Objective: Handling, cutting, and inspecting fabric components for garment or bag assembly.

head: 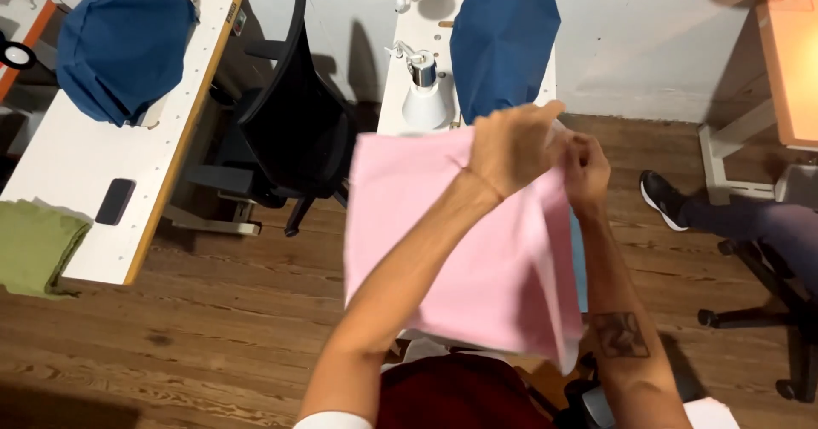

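A pink cloth [443,241] hangs in front of me, held up at its top right corner. My left hand [511,143] pinches the cloth's upper edge, its forearm crossing over the fabric. My right hand [586,169] grips the same corner just to the right, fingers closed on the fabric and touching the left hand. The cloth drapes down toward my lap and hides part of the table behind it.
A white sewing table [417,46] with a blue cover [503,37] stands ahead. A black chair [294,131] is on the left by another white table [94,156] bearing a blue cover, a phone [115,201] and green cloth [34,246]. Another person's leg and shoe [665,199] are at right.
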